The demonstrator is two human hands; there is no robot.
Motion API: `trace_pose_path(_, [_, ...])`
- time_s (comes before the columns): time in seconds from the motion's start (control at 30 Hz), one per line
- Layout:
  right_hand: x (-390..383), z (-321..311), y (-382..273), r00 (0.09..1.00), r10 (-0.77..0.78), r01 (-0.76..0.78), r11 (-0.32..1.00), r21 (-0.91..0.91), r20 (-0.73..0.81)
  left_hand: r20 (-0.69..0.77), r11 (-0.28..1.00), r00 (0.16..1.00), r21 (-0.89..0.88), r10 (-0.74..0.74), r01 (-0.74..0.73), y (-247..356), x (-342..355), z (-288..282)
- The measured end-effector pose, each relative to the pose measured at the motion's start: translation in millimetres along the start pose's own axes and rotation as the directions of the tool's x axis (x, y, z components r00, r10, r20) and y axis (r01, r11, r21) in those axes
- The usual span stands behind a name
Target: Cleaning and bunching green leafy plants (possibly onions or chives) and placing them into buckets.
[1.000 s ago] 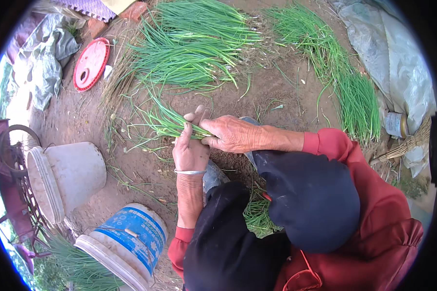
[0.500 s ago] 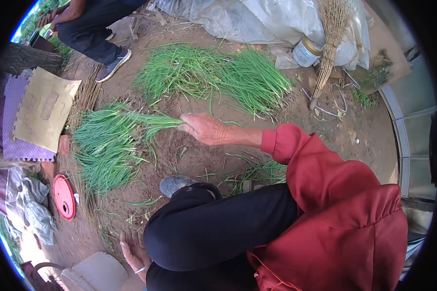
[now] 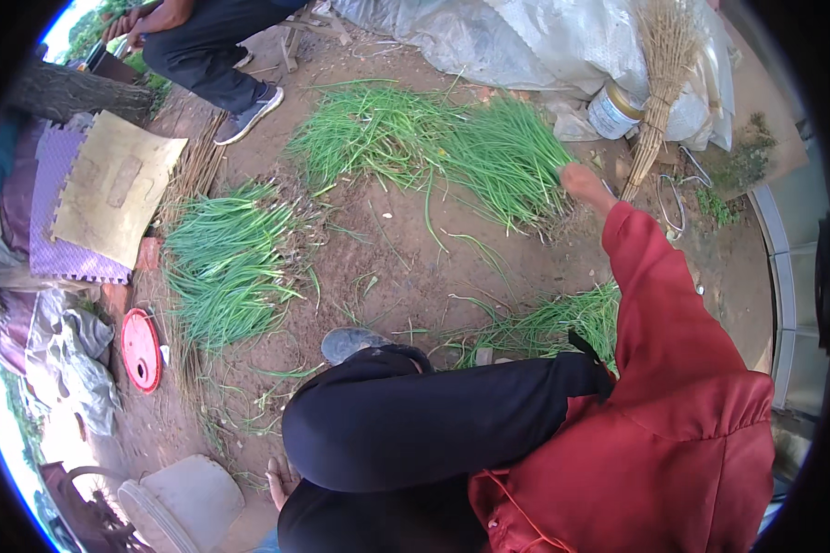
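Where the right hand (image 3: 583, 182) is at the pale-ended edge of the right-hand heap of green stalks (image 3: 498, 152), on bare soil (image 3: 544, 263), whether it is clamped on any or loose cannot be told; that end probably gives a firmer hold than the floppy tips. The left hand (image 3: 281, 481), mostly hidden by the bent leg (image 3: 433, 415), has an unclear grip. Farther off, the left heap (image 3: 231, 267) lies roughly aligned, perhaps against tangling.
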State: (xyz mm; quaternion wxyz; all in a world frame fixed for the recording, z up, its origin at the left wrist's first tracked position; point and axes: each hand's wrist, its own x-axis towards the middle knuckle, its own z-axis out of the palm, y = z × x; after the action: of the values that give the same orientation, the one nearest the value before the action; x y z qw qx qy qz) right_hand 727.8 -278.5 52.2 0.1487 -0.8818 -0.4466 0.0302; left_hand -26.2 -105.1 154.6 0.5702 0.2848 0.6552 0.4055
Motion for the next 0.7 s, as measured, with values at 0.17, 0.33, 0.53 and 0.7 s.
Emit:
trace_pose_path(0.17, [-0.3, -43.4, -9.2, 0.933, 0.299, -0.212, 0.905, -0.369, 0.198, 0.140, 0.943, 0.984, -0.296, -0.113, 0.150, 2.5, -2.4, 42.3])
trace_pose_path(0.33, [7.4, -43.6, -89.7, 0.992, 0.129, -0.101, 0.787, -0.608, 0.001, 0.139, 0.963, 0.978, -0.201, -0.156, 0.182, 5.6, 1.9, 35.0])
trace_pose_path(0.53, [41.5, 21.1, -238.6, 0.918, -0.339, 0.364, 0.926, -0.096, 0.204, 0.288, 0.954, 0.942, -0.189, -0.175, 0.235, -18.5, 48.7, 42.9])
trace_pose_path(0.7, [66.0, 100.9, -410.0, 0.683, -0.632, 0.539, 0.774, 0.332, 0.366, 0.375, 0.962, 0.901, -0.076, -0.216, 0.262, -12.1, 85.6, 64.5])
